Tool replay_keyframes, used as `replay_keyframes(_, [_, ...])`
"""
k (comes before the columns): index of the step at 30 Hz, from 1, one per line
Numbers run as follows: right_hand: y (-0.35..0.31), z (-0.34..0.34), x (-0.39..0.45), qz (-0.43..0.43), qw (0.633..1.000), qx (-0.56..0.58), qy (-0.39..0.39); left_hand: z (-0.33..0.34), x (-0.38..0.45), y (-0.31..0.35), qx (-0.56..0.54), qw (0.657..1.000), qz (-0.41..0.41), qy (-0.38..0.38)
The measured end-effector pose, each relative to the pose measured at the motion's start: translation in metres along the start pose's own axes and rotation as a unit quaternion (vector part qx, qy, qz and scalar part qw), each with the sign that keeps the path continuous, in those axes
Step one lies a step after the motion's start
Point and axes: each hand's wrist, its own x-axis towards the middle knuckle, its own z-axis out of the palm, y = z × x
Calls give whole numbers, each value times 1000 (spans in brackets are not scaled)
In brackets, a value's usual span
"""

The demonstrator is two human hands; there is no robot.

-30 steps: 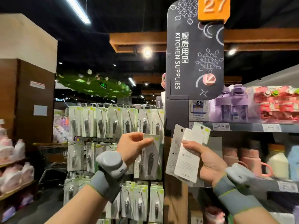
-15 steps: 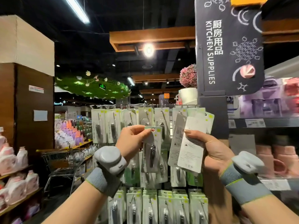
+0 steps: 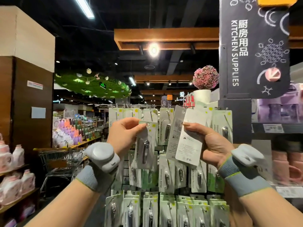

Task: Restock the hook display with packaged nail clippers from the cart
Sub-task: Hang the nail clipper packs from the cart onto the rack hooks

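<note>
So the person is standing right at the hook display (image 3: 170,161), both hands up in front of it. The left hand (image 3: 124,136) is pinching a single nail clipper pack (image 3: 145,145) by its top corner, thumb and fingertips closed right beside the little hang hole, clipper side facing out. The pack is hanging a bit tilted in front of the upper rows, and I can't tell if it's on a hook or not.

The right hand (image 3: 211,141) is gripping a small fanned stack of packs (image 3: 185,135), backs facing us, white with fine print. The thumb is lying across the front of them and the fingers are curling round behind.

The display is already looking pretty full, with rows of green-and-white clipper packs hanging above and below the hands. Both wrists are wearing grey bands with white gadgets strapped on.

Off to the left a wire shopping cart (image 3: 60,159) is sitting in the aisle, well apart from the hands. A dark "KITCHEN SUPPLIES" sign (image 3: 254,49) is hanging up top right, with a pink flower ball (image 3: 205,77) next to it.
</note>
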Motion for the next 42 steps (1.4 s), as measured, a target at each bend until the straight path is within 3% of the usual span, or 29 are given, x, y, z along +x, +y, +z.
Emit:
replay_keyframes(13, [-2, -9, 3, 3, 1000, -4, -3, 8, 5, -5, 23, 1000, -12, 15])
replay_keyframes(24, [-7, -7, 16, -16, 1000, -8, -23, 11, 31, 10, 16, 995, 72, 67])
replay_keyframes(42, [-9, 0, 37, -15, 999, -28, -38, 28, 66, -5, 177, 979, 41, 95])
